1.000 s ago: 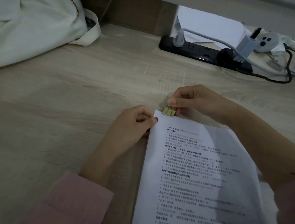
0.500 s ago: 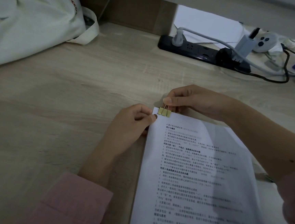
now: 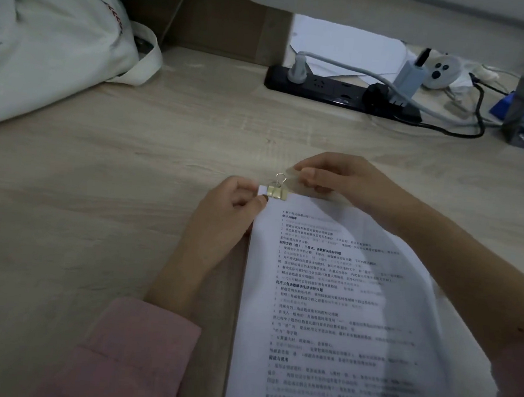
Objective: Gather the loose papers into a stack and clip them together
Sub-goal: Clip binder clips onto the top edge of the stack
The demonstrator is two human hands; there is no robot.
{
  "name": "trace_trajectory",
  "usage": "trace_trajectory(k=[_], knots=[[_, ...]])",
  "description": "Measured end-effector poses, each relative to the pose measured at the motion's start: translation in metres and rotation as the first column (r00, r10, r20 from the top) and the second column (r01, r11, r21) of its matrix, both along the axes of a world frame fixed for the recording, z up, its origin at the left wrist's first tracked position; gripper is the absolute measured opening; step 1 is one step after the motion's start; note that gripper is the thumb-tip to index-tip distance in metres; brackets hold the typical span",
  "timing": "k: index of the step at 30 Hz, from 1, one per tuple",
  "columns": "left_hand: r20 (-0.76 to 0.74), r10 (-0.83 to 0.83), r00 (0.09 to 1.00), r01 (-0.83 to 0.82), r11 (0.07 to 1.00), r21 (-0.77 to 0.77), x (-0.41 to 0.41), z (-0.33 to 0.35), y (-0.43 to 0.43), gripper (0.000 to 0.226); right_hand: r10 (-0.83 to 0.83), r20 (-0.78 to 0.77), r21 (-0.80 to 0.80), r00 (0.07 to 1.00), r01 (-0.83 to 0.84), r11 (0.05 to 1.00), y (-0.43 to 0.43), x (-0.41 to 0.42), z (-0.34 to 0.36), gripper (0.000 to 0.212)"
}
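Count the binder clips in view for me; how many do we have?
1. A gold binder clip sits on the top left corner of the paper stack, between the left hand and right hand. More could be hidden under the hands or sheets.

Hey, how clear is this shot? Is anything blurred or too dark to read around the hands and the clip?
Head view: dim, flat light with a greyish cast and no glare. The right hand is smeared by motion and its fingertips are ghosted, so its grip is unclear. The binder clip and left hand are fairly sharp. Print on the paper stack softens toward the bottom edge.
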State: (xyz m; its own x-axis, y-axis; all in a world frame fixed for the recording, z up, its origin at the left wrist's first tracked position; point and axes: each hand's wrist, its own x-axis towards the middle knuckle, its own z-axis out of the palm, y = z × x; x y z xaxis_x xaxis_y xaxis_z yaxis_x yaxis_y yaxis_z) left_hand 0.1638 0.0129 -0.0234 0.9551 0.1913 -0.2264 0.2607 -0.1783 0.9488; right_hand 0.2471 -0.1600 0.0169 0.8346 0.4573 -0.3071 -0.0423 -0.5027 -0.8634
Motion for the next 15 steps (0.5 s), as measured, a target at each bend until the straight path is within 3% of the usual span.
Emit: trace_trajectory(k=[4,8,11,15], knots=[[0.106,-0.027,0.994,-0.007,0.953,0.304,-0.004,-0.004,-0.011,0.044,-0.223,0.214,-0.052,0.951,0.239,0.970,-0.045,-0.025,-0.001,0.014],[0.201,-0.136,0.970,-0.012,0.799,0.601,-0.006,-0.010,-0.027,0.057,-0.382,0.330,-0.168,0.863,0.451,0.876,-0.107,-0.054,0.004,0.017],[0.186,-0.230,0.955,0.047,0.739,0.672,-0.006,-0.013,-0.034,0.059,-0.376,0.437,-0.289,0.817,0.523,0.801,-0.149,-0.080,0.007,0.013],[0.136,-0.339,0.931,0.140,0.676,0.724,-0.008,-0.015,-0.042,0.067,-0.320,0.423,-0.403,0.848,0.492,0.771,-0.177,-0.105,0.001,0.014]])
